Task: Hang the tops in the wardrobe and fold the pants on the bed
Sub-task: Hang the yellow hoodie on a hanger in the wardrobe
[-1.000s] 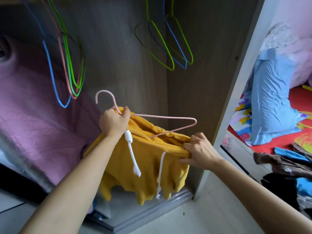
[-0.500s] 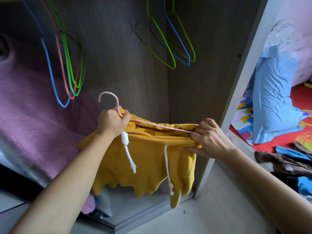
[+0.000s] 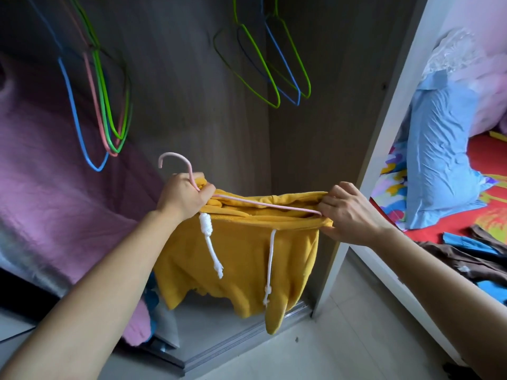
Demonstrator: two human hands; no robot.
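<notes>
Two hands hold one yellow hoodie (image 3: 241, 256) stretched between them, low in front of the open wardrobe (image 3: 192, 78). My left hand (image 3: 183, 197) is a closed fist round the neck of the pink hanger (image 3: 175, 154) and a bunch of the hoodie's fabric; the hook stands clear above the knuckles. My right hand (image 3: 348, 215) pinches the opposite end of the garment's upper edge between thumb and curled fingers, at the far tip of the hanger's arm. The pink wire runs from fist to pinch, lying along the gathered top edge.

The hoodie hangs below both hands in loose folds, its lower edge uneven. It is mustard yellow and matte. Two white drawstrings hang down its front: the left one (image 3: 211, 242) thickly knotted near the top, the right one (image 3: 271, 259) longer, with a small knot near its end.

Empty green and blue hangers (image 3: 271, 78) hang above. A bed (image 3: 488, 209) with a red sheet lies to the right.
</notes>
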